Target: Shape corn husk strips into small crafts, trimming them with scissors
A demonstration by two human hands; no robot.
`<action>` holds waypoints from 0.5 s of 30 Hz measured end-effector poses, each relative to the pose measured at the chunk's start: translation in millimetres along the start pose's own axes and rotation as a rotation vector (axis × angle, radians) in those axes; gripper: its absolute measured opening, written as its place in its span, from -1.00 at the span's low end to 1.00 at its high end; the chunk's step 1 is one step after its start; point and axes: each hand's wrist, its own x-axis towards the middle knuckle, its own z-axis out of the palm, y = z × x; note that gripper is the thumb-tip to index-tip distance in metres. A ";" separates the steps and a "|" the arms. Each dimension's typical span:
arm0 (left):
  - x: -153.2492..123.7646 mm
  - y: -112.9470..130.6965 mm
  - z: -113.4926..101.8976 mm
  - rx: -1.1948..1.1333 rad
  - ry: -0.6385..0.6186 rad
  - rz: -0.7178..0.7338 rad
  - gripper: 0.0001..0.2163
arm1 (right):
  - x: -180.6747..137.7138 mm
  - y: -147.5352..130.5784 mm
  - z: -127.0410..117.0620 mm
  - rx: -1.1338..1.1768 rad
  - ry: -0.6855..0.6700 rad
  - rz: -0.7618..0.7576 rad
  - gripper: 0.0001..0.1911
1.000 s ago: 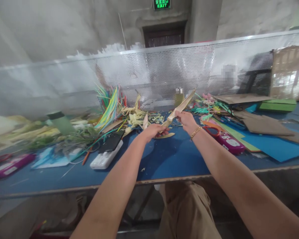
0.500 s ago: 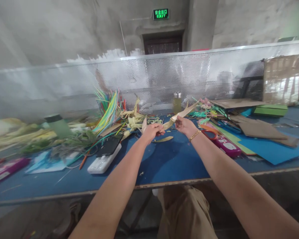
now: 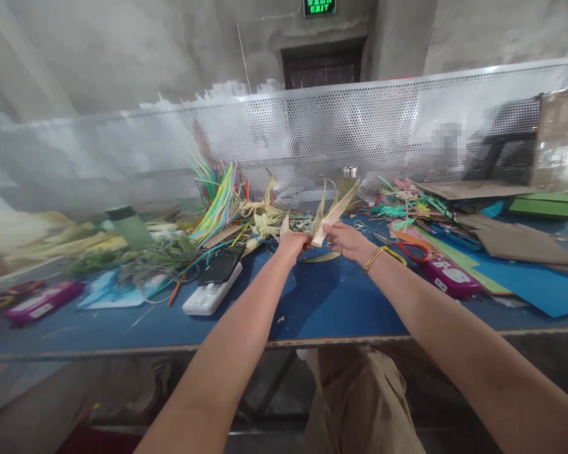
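Over the blue table, my left hand [image 3: 294, 244] is closed on the lower end of pale dried corn husk [image 3: 337, 211]. A pointed husk tip [image 3: 284, 224] sticks up behind that hand's knuckles. My right hand [image 3: 348, 242], with a gold bracelet at the wrist, pinches a wide husk strip close to the left hand. The strips fan upward to the right, above the fingers. Beneath the hands a loose husk piece [image 3: 322, 257] lies on the table. How the strips join inside the left fist is hidden.
Left of my arms are a black phone [image 3: 221, 265] on a white case [image 3: 214, 296], coloured stems [image 3: 220, 202] and a green bottle [image 3: 130, 227]. Scissors [image 3: 419, 252], a purple device [image 3: 453, 276] and blue sheets [image 3: 539, 287] lie right. A perforated metal panel [image 3: 307, 139] stands behind.
The husk in my hands has swung from a low slant to a steeper angle and spread into separate strips. My view has turned slightly left and down.
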 end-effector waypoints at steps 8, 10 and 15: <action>-7.1 1.4 0.7 -0.004 -0.214 0.034 -0.93 | 15.5 13.4 -7.5 -0.130 0.063 -0.218 -0.79; -7.4 1.6 0.6 -0.021 -0.241 0.041 -0.92 | 17.2 14.4 -9.6 -0.137 0.073 -0.216 -0.76; -7.7 2.9 -0.4 -0.016 -0.305 0.059 -0.90 | 16.3 15.9 -8.1 -0.080 0.077 -0.137 -0.77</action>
